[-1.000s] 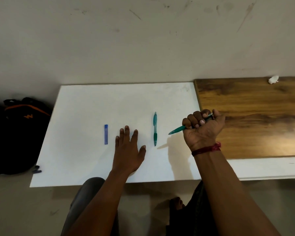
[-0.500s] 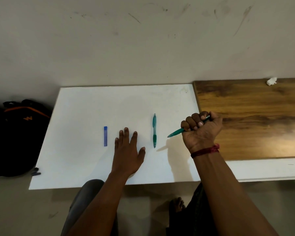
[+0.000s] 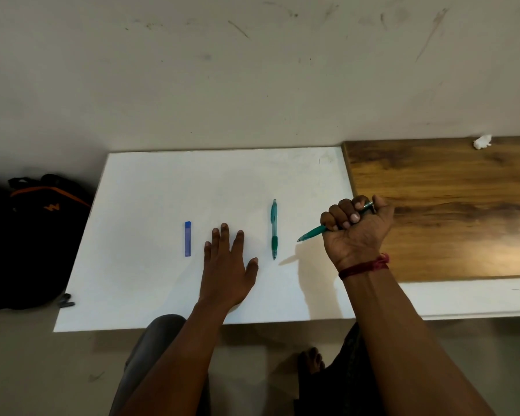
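Green pen [image 3: 311, 234]: clenched in the right hand [image 3: 357, 232], a full-fist grip, thumb near the button end, presumably for clicking; tip projected left. Second pen [image 3: 274, 229] laid just left of the grip; left hand [image 3: 227, 265] flattened on the surface [image 3: 162, 181].
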